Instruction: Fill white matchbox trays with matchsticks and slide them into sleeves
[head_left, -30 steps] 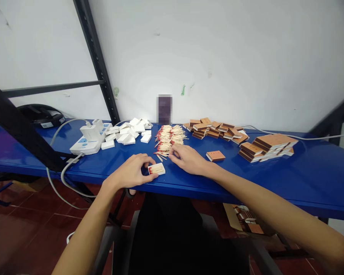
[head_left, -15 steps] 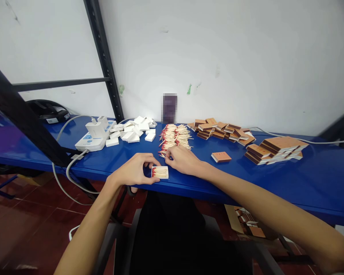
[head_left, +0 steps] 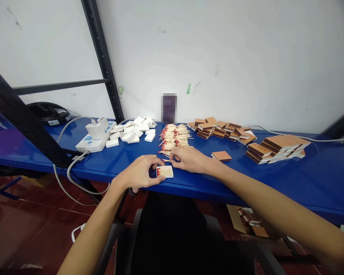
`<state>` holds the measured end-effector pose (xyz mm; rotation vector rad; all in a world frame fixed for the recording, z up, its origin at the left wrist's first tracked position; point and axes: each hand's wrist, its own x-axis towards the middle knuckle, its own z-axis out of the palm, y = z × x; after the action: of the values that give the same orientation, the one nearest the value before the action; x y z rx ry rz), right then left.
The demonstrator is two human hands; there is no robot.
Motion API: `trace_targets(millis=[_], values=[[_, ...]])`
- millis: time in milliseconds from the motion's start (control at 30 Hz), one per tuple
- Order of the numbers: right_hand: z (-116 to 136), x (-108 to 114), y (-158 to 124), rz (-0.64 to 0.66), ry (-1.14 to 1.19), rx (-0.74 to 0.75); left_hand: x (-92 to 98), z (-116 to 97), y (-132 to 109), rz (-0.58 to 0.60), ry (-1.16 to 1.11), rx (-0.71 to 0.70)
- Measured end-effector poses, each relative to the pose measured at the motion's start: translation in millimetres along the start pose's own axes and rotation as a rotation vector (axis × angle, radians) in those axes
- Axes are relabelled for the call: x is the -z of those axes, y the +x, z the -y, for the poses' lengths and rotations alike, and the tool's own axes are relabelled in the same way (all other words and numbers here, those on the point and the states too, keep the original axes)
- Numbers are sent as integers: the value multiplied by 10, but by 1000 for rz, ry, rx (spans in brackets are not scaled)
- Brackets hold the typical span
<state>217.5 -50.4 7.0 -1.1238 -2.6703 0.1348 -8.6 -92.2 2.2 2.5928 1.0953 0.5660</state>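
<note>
Near the table's front edge, my left hand (head_left: 145, 170) grips a small white matchbox tray (head_left: 169, 172) between thumb and fingers. Red-tipped matches (head_left: 162, 172) lie side by side in that tray, heads to the left. Just behind and right of it, my right hand (head_left: 186, 158) pinches a match (head_left: 165, 160) whose red head points left. A large heap of loose matches (head_left: 176, 135) spreads beyond my right hand, partly covered by it. One brown matchbox cover (head_left: 221, 156) lies alone to the right of my right hand.
Several white trays (head_left: 132, 131) are piled at the back left beside a power strip (head_left: 90, 144) with chargers. Brown matchbox covers (head_left: 218, 128) lie heaped at the back right, with a stack (head_left: 278, 148) further right. A black metal post (head_left: 25, 110) stands at left.
My left hand has shifted the tray slightly to the right. My right hand has drawn back from the heap toward the tray, and a match now shows in its fingers.
</note>
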Motion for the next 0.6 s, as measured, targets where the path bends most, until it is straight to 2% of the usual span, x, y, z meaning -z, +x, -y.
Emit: trace_targets(millis=[133, 367, 433, 600], values=[[25, -106, 53, -115, -45, -29, 10, 3, 11, 5, -15, -2], [-40, -140, 89, -107, 3, -65, 16, 17, 15, 4, -64, -2], [-50, -105, 80, -76, 32, -60, 17, 15, 18, 8, -69, 4], [-110, 93, -37, 110, 109, -6, 24, 18, 21, 10, -92, 22]])
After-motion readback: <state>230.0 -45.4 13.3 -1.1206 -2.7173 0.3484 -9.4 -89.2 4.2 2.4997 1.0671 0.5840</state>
